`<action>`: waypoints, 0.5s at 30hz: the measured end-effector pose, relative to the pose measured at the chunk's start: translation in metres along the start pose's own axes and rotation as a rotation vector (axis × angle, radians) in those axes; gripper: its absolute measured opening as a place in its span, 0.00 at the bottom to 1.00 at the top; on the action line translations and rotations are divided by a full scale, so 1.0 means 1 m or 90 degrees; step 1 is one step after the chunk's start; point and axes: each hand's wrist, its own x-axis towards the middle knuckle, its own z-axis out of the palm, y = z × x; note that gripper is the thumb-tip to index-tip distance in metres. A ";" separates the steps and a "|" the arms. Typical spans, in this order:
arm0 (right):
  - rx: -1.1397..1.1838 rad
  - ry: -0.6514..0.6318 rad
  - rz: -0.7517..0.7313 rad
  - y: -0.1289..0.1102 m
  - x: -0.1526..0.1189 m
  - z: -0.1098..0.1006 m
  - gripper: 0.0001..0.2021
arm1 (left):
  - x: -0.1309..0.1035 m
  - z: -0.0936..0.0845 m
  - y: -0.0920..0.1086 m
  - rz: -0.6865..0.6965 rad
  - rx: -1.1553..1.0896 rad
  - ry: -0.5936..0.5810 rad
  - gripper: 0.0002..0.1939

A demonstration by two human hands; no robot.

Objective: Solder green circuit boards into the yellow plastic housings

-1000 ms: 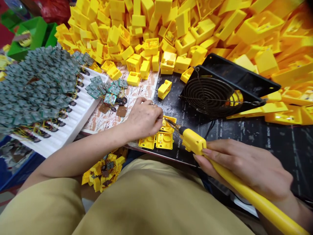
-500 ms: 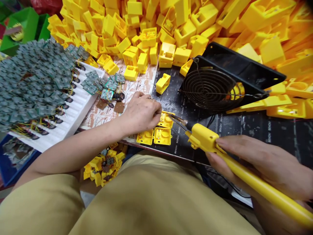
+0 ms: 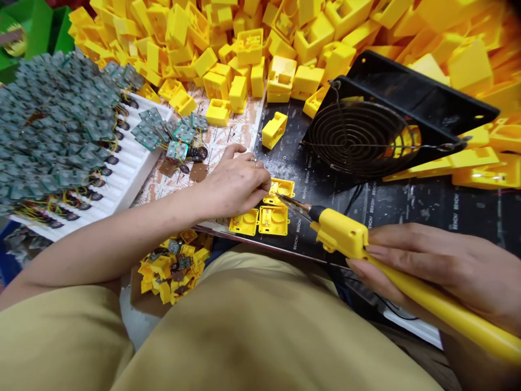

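My right hand (image 3: 435, 271) is wrapped round a yellow soldering iron (image 3: 342, 231), whose metal tip points left onto a small yellow case (image 3: 285, 188). Over the left edge of that case is my left hand (image 3: 238, 184), its fingers curled in and pressed together; what they hold, if anything, is hidden. Two more open yellow cases lie side by side just below, one on the right (image 3: 273, 220) and one on the left (image 3: 244, 222).
A black fan (image 3: 362, 136) stands at the right, before a large heap of yellow housings (image 3: 248, 46). Circuit boards (image 3: 52, 125) cover a white foam tray (image 3: 138, 157) at the left. Below the table edge sits a box of yellow parts (image 3: 175, 266).
The view has shifted slightly. The iron's tip and my left hand remain at the upper case, with little change between them.
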 end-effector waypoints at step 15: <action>-0.024 -0.051 -0.187 0.001 0.032 -0.016 0.06 | 0.018 -0.017 0.016 -0.048 0.094 -0.135 0.11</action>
